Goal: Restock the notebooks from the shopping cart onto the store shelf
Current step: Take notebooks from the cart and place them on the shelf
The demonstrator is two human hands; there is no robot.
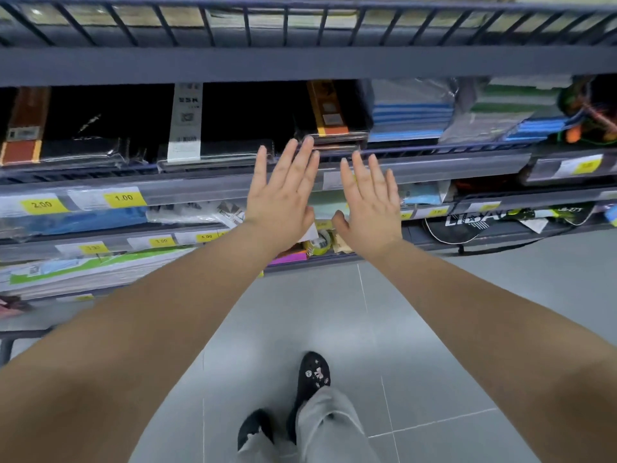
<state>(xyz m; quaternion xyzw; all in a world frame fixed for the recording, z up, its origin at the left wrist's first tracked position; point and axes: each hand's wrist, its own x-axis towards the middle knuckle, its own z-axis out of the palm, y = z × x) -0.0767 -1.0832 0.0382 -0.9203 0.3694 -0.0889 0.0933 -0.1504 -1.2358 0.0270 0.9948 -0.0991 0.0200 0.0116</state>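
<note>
Notebooks (217,150) dim and blurred on shelf (467,163), left hand (280,198), right hand (370,203) spread wide, empty

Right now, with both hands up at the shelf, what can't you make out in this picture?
All in the head view:
- Whether the left hand touches the wrapped notebooks or hovers in front of them: depth is unclear.
- Goods behind the left hand and right hand: covered by the hands.
- Yellow price tag at far right: too blurred to read.
- What the top shelf holds: cut off by the upper edge.
- Shopping cart: not recognisable in the frame.
</note>
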